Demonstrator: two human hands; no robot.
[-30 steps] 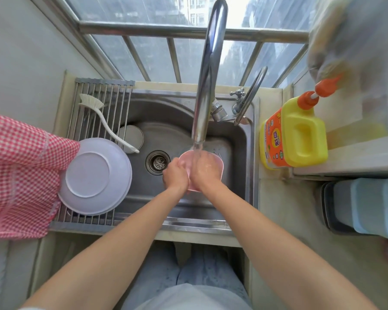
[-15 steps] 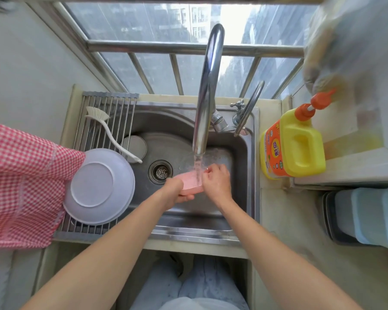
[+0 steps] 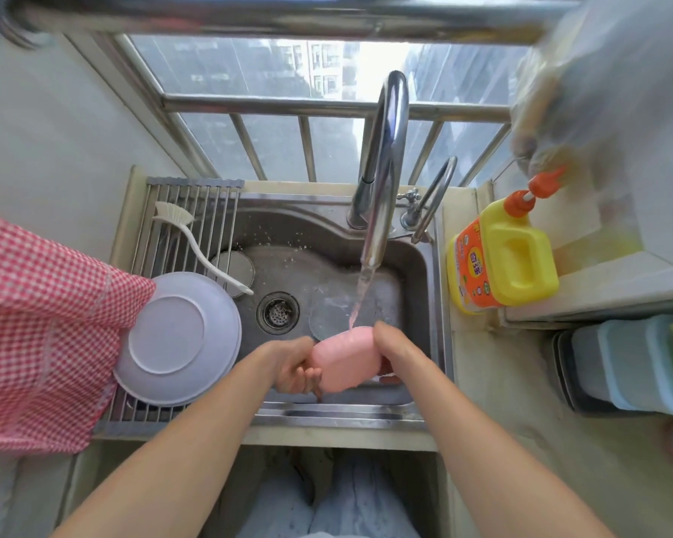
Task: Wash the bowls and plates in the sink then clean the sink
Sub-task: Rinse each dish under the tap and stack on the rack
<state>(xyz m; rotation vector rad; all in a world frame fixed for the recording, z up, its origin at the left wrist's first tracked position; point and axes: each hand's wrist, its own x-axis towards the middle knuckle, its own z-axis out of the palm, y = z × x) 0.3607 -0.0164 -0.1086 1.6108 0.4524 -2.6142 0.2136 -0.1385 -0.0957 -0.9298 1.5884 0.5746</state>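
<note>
Steel sink [image 3: 416, 273]: both hands' grip on pink bowl [image 3: 344, 361]; detergent jug [image 3: 500, 262] label unreadable

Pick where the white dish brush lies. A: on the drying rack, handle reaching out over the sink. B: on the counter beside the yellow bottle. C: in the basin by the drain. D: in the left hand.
A: the brush has its head on the rack at the sink's left, with its handle slanting out over the basin.
</note>
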